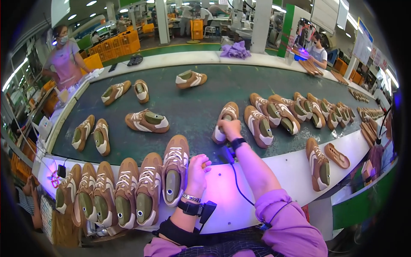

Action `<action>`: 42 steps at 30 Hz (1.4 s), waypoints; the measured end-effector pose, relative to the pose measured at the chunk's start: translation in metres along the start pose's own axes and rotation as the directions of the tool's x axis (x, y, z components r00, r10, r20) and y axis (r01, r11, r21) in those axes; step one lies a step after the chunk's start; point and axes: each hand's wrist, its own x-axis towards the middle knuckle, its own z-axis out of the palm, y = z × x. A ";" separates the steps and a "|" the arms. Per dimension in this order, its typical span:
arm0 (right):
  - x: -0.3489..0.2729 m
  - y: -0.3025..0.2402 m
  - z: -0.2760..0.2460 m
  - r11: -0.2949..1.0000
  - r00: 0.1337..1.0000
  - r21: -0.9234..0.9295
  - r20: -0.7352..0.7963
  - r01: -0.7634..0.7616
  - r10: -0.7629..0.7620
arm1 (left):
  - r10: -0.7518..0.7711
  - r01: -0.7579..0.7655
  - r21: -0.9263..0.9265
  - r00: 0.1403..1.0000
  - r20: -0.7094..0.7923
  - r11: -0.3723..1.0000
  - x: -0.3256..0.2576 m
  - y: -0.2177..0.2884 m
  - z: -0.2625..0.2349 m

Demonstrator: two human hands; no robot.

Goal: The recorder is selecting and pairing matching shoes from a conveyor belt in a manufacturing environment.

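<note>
My right hand (pixel 230 127) reaches over the green belt and grips a brown sneaker (pixel 228 110) at its heel opening. This sneaker has pale laces, and its toe points away from me. My left hand (pixel 198 171) is over the white ledge with its fingers curled in and nothing visible in them. Right beside it stands a larger-looking brown sneaker (pixel 176 156) with white stripes and a green last inside; whether the hand touches it, I cannot tell. Several similar sneakers (pixel 147 188) stand in a row to its left along the ledge.
Pairs of sneakers (pixel 147 121) are scattered on the belt (pixel 192 103), and a long row of sneakers (pixel 284 112) stretches right. One sneaker (pixel 317 165) and a brown sole (pixel 337 155) lie on the right ledge. A black cable (pixel 240 188) hangs near my right arm. Co-workers stand at both sides.
</note>
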 end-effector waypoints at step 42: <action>-0.200 0.022 -0.161 0.533 0.498 0.676 0.737 -0.510 -0.457 | -0.390 0.096 0.946 0.920 0.034 0.310 0.075 0.141 -0.027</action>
